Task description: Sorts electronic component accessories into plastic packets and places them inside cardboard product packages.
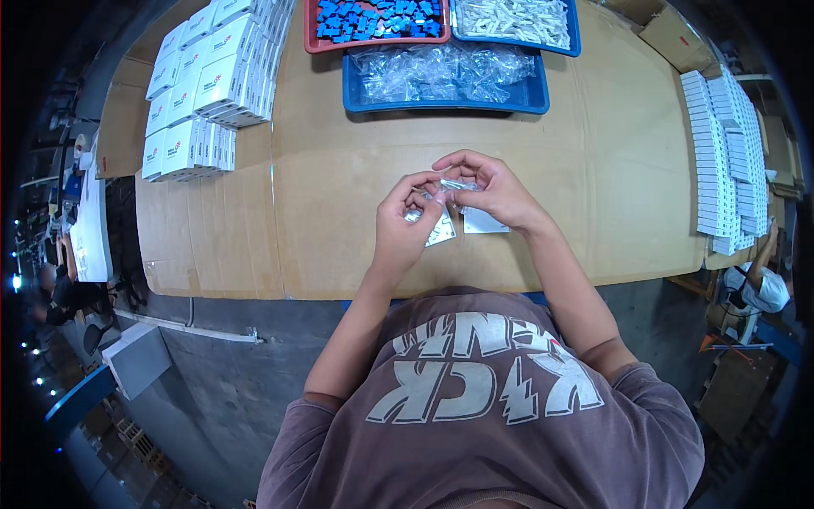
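Close together over the cardboard-covered table, my left hand and my right hand pinch a small clear plastic bag between their fingertips. Something whitish and slim seems to be in the bag, but fingers and glare hide what it is. Under the left hand's fingers shows a white flat piece with dark marks; whether the hand grips it I cannot tell. A plain white flat box or card lies on the table below my right hand, partly covered by it.
Ahead stand a blue tray of clear plastic bags, a red tray of blue plastic parts and a blue tray of white slim parts. White boxes are stacked at left and right. Other people are at both far sides.
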### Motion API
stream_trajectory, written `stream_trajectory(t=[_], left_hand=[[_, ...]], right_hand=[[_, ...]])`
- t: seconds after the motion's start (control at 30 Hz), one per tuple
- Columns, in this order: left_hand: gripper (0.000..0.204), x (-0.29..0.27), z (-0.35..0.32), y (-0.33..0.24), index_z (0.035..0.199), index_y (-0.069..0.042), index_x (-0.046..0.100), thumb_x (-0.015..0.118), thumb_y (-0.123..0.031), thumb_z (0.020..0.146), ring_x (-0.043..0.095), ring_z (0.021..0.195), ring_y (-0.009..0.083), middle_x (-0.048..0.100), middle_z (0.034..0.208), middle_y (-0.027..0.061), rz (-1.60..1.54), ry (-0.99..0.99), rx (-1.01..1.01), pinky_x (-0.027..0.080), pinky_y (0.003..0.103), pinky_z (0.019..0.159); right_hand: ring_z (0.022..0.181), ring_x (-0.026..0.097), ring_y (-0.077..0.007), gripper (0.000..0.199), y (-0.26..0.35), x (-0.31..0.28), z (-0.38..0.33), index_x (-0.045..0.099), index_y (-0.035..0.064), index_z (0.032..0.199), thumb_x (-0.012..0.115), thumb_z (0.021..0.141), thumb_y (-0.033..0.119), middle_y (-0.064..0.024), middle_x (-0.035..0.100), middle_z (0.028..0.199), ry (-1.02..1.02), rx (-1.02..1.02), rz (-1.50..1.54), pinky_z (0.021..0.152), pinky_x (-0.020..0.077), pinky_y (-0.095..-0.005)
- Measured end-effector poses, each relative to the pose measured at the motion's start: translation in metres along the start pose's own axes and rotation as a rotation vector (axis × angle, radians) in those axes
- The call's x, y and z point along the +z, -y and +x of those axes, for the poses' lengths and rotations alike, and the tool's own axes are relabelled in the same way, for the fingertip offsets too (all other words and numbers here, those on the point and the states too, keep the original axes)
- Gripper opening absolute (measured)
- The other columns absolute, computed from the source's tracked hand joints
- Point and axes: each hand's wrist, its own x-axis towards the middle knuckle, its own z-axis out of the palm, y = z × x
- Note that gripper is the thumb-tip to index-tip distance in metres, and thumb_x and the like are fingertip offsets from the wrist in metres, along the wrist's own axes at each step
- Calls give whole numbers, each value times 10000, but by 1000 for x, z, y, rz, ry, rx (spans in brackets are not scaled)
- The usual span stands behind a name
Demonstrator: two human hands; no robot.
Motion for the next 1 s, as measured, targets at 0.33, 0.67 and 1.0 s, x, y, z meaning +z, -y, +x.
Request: stream_trajectory(t=[0.33,0.67,1.0], left_hand=[[324,-2,1,0,1257,-28,687,682,14,936,512,654,28,610,890,14,202,-78,82,436,195,626],[360,-23,3,2,1283,28,655,712,7,929,591,717,41,682,937,35,187,-14,-161,481,194,678],[394,-18,-1,-8,1354,41,605,668,16,966,617,744,51,706,995,56,57,1,-141,499,202,669]], right_hand=[[1029,661,-104,435,-1,-6,7,595,-29,1309,718,893,-62,-72,682,1143,-50,-40,58,936,542,-263],[1029,667,-110,435,-4,-8,1,592,-44,1314,729,901,-51,-83,676,1157,-88,-27,51,927,554,-267],[937,674,-100,361,-18,-2,6,620,-24,1269,709,920,-44,-62,697,1026,-209,-48,-2,858,555,-240]])
